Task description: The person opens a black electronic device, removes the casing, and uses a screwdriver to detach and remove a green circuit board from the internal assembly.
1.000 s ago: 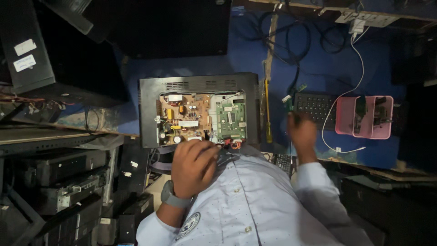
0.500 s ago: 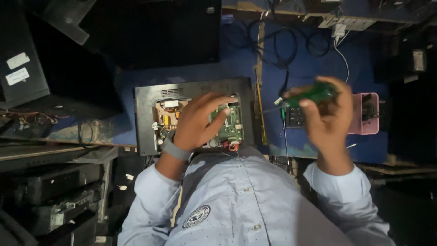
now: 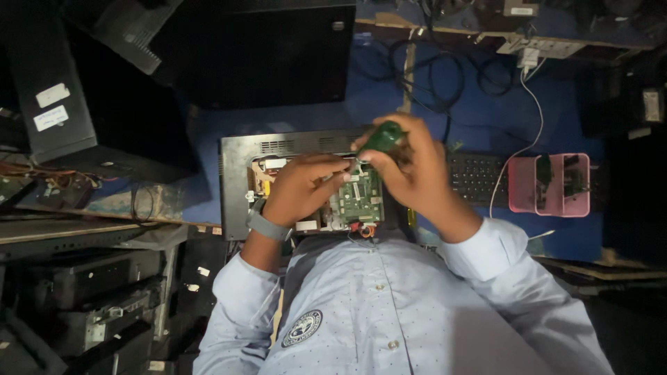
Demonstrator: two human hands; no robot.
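on a cluttered blue workbench, a person in a pale blue shirt worked over an opened monitor chassis [image 3: 236,180], its back cover already off and its circuit boards bared. the right hand [image 3: 410,170] was closed around the green handle of a screwdriver [image 3: 381,137], the tool held upright over the green logic board [image 3: 363,198] at the right of the chassis; its tip was hidden behind the fingers. the left hand [image 3: 302,187], a grey wristwatch [image 3: 267,226] on its wrist, lay across the middle of the boards with the fingers bent together near the tool's shaft, though whether they pinched a screw or only steadied the tip could not be told. by the look of it the work stood midway: the case was open, but both the logic board and the tan power board [image 3: 264,170] at the left remained seated in the tray. room to move was tight, with dark monitors [image 3: 264,55] crowding the far side, a black keyboard [image 3: 476,177] just right of the chassis, a pink tray [image 3: 549,184] of small parts beyond it, and cables [image 3: 445,76] looped at the far edge; the chassis's near edge lay against the person's chest.
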